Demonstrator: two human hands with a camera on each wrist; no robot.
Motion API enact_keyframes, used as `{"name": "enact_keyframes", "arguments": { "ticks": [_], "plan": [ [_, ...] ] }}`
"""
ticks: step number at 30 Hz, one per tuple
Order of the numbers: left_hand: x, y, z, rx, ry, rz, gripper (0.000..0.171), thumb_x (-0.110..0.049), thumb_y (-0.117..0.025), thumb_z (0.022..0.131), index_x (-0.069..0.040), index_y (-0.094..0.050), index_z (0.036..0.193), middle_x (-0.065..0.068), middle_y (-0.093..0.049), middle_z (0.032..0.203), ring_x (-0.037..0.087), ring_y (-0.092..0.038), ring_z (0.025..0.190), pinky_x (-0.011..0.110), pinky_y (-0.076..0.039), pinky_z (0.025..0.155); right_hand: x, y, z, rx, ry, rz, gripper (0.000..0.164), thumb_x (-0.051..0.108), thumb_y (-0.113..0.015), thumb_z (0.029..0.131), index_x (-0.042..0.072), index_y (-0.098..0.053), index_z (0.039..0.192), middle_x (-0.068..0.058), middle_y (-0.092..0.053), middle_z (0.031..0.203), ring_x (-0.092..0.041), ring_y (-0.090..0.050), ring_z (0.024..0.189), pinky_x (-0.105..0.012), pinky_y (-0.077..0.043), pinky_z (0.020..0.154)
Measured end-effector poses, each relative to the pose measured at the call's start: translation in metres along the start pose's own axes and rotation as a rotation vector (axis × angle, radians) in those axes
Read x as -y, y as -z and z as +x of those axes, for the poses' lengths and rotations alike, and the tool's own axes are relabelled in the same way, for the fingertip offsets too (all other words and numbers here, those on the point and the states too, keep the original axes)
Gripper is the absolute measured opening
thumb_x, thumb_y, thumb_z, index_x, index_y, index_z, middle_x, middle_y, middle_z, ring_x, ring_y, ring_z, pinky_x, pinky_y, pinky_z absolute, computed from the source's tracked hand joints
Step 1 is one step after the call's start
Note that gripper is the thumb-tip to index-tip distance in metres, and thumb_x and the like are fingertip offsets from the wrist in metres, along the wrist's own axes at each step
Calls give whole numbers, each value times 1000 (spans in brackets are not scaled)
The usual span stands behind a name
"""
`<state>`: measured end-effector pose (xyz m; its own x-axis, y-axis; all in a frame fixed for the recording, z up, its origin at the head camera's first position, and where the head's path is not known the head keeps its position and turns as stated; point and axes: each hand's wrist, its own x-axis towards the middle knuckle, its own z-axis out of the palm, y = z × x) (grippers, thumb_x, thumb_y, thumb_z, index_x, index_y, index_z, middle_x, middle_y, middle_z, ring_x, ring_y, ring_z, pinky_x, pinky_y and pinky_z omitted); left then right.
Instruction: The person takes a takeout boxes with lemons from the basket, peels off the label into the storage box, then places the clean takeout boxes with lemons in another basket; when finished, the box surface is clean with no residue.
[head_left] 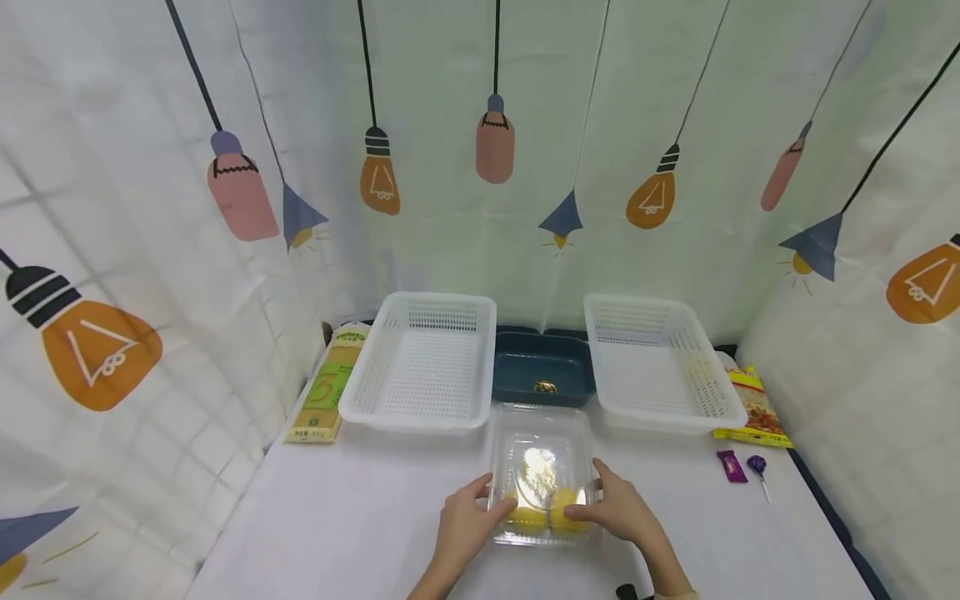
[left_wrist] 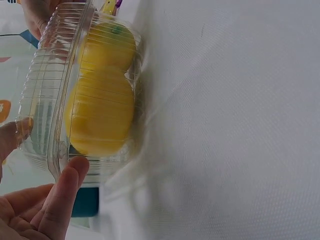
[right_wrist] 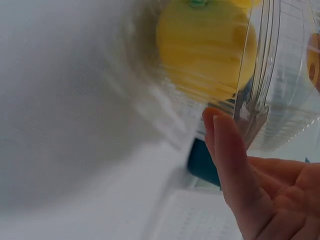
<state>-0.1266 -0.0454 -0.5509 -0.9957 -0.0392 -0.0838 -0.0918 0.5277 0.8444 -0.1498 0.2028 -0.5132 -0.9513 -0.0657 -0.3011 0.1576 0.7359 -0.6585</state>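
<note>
A clear plastic clamshell box [head_left: 542,429] lies in front of me on the white table, its lid down over the base. Inside, at the near end, sit two round yellow fruits [left_wrist: 102,112]; a green stem end [right_wrist: 198,2] shows on one of them. My left hand [head_left: 467,518] grips the box's left side, thumb on the lid and fingertips at the rim. On the opposite side my right hand [head_left: 621,507] holds it the same way, its thumb over the lid above a fruit.
Behind the box stands a dark teal tray [head_left: 536,396] with a small gold-wrapped piece [head_left: 545,387]. White baskets [head_left: 420,417] flank it. A green-yellow packet [head_left: 327,392] lies far left; a yellow bag [head_left: 757,408], purple candy [head_left: 732,467] and lollipop [head_left: 757,465] lie right.
</note>
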Motion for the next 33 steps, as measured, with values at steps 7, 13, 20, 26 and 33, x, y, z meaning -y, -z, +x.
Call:
{"name": "enact_keyframes", "arguments": {
  "ticks": [7,13,20,26,33],
  "plan": [
    [-1,2,-1,-9,17,9,70,-48,-79,77,-2,-65,128,18,-76,106,12,-68,72,34,-54,65,-5,3,2,37,-25,72,110,41,-90,68,-7,-34,149,-25,-66,124,-31,-68,102,-50,-59,79],
    [-2,3,1,8,23,3,70,-48,-79,77,-2,-64,128,19,-76,106,14,-71,74,33,-55,65,-7,3,4,41,-48,89,110,40,-90,67,-6,-34,150,-26,-66,123,-27,-68,96,-49,-59,78],
    [-1,4,1,-34,9,24,67,-47,-81,74,-4,-67,124,12,-78,100,25,-73,87,34,-54,67,-8,-1,5,14,-57,100,109,38,-91,67,-5,-36,150,-23,-68,117,-25,-67,95,-46,-59,76],
    [-1,6,1,-40,19,18,66,-47,-82,74,-4,-69,121,11,-78,98,24,-73,88,32,-53,66,-7,-2,2,4,-56,108,108,38,-91,66,-4,-36,150,-22,-69,116,-25,-67,96,-47,-59,76],
    [-5,8,-6,-31,12,-6,66,-48,-82,73,-2,-70,120,10,-79,96,28,-73,94,33,-54,69,-4,5,-8,14,-69,87,108,41,-90,67,-3,-36,150,-19,-70,115,-26,-67,98,-50,-58,80]
  ]
}}
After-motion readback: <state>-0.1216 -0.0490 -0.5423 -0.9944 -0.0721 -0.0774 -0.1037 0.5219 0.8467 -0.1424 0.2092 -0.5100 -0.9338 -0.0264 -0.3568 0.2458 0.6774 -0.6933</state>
